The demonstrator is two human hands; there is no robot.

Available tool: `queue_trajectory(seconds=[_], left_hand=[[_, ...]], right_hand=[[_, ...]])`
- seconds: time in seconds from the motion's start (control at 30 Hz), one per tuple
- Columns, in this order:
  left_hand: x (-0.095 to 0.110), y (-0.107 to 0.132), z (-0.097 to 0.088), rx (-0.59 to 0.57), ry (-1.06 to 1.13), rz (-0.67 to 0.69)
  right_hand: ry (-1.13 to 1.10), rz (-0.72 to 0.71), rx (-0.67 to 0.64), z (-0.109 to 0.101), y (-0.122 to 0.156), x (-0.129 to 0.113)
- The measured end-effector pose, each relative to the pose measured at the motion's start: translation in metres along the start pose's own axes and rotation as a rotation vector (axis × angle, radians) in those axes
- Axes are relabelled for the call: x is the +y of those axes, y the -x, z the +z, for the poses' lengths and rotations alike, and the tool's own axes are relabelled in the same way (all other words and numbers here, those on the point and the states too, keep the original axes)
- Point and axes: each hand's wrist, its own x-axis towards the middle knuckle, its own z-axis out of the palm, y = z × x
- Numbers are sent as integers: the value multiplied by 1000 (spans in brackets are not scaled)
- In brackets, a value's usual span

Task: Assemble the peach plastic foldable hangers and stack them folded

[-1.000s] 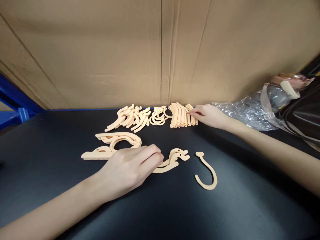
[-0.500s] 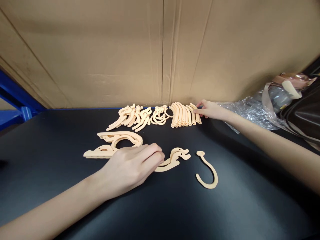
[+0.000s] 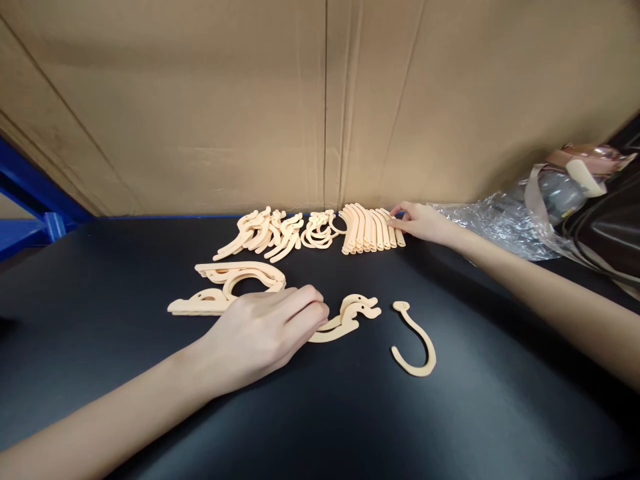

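Observation:
My left hand is closed over the near end of two beige curved hanger arms, whose notched ends with small holes stick out to its right; its grip is partly hidden. Beyond that hand lie several assembled-looking folding hanger pieces. At the back, my right hand has thumb and fingertips pinched at the right end of a row of curved, hollow-ended hanger arms. A loose hanger hook rests on the table, right of the left hand's pieces.
Along the back of the black table are a pile of notched arms and a heap of hooks. A cardboard wall stands behind. Clear plastic wrap and a dark bag lie at right; a blue frame stands left.
My right hand has shifted slightly to the right, and the arms at the row's right end have moved and sit more evenly spaced. My left hand and the loose hook have stayed in place.

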Motion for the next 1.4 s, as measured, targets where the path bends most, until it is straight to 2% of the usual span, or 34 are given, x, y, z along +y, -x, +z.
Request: queue_trajectory(seconds=[0.43,0.67,0.83,0.93,1.0,1.07,1.17,1.27,1.4], left_hand=[[0,0,1,-4,4,-5],[5,-2,-2,15,11,86],[6,-2,-3,32,17,76],[5,-2,-1,36,20,72],[5,-1,0,33,22,74],[5,-1,1,30,26,77],[5,-1,2,21,32,73],[4,-1,3,5,43,64],[4,-1,1,-12,58,54]], right_hand=[[192,115,71,-9,10,-5],[171,177,113,-13,11,0],[103,173,180,-25,19,-5],[18,60,222,-34,33,-18],[-123,-166,251,-36,46,-32],[-169,-361,208,-34,60,-47],[-143,-532,76,-21,77,-69],[-143,-626,-25,-8,85,-82],[-168,-627,-84,0,86,-88]])
